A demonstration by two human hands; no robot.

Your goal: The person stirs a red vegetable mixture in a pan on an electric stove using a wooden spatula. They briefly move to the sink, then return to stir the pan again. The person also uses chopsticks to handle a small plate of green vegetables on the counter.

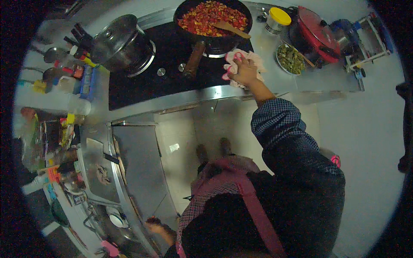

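My right hand [244, 71] is pressed onto a pale cloth with pink edging [258, 58], fingers spread across it. The cloth lies over the right front part of a black glass cooktop [129, 93]. Just behind it stands a wok [213, 39] full of chopped red and yellow food [206, 16], a wooden spatula [230, 28] resting in it. The wok's wooden handle [196, 59] points toward me, left of the cloth. Low at my left side, my left hand [156, 224] hangs near the sink counter's edge; it is dim and blurred, so its grip is unclear.
A lidded steel pot [119, 45] occupies the left burner. To the right stand a yellow-lidded tub [278, 21], a bowl of greens [290, 59] with chopsticks, and a red-lidded pot [317, 32]. Bottles and ladles crowd the left corner, above a sink [125, 229] and a cleaver [100, 158].
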